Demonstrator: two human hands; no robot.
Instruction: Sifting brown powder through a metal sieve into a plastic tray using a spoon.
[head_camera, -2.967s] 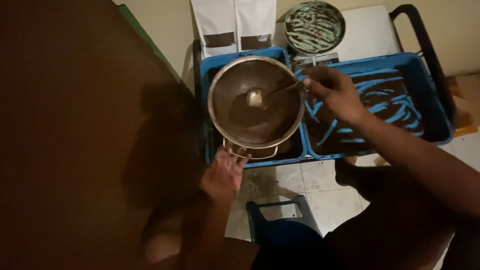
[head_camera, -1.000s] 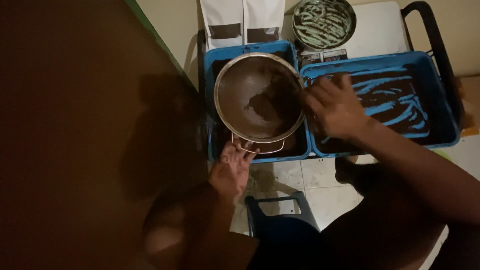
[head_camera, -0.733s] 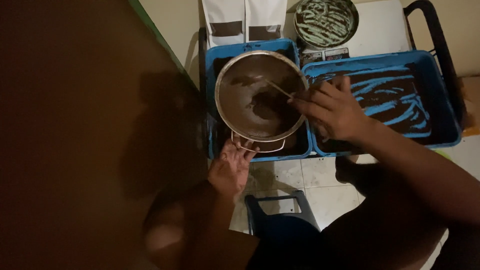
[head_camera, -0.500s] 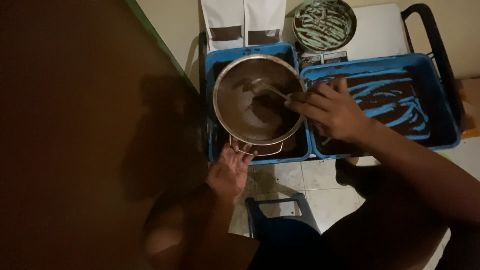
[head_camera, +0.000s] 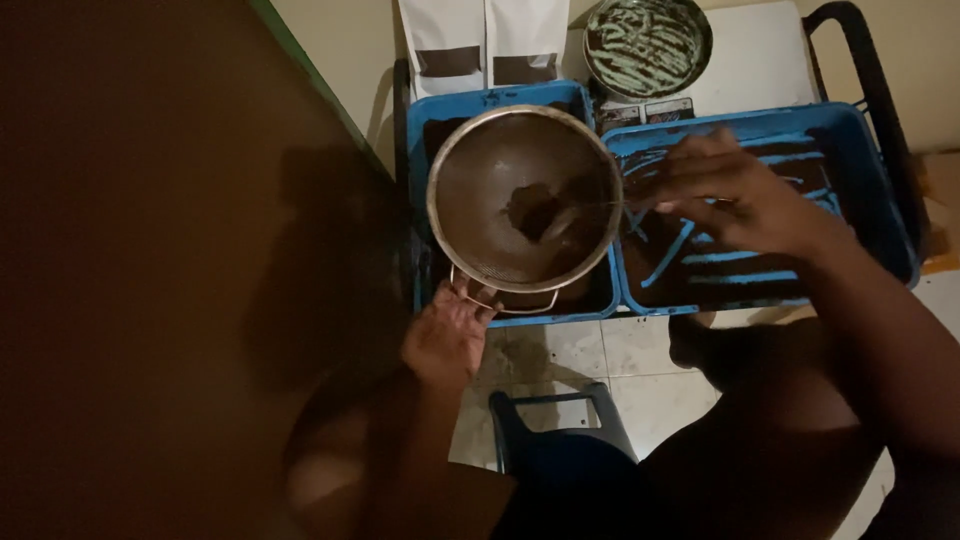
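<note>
My left hand (head_camera: 447, 335) grips the wire handle of a round metal sieve (head_camera: 470, 180) and holds it over a blue tray (head_camera: 430, 120). A small dark clump of brown powder lies in the sieve's mesh. My right hand (head_camera: 735, 190) hovers at the sieve's right rim, over a second blue tray (head_camera: 880, 170), and holds a thin spoon (head_camera: 585, 210) whose end reaches into the mesh. The spoon and hand are blurred.
The right-hand tray holds dark powder with blue streaks showing through. Two white pouches (head_camera: 485, 40) stand behind the trays. A round dark bowl (head_camera: 647, 42) sits on a white surface (head_camera: 760, 60). A dark wall fills the left. A blue stool (head_camera: 555, 450) stands below on tiled floor.
The sieve has emptied from a full layer of brown powder to a small clump, the mesh now showing. My right hand has swept the spoon back and forth and now sits further right.
</note>
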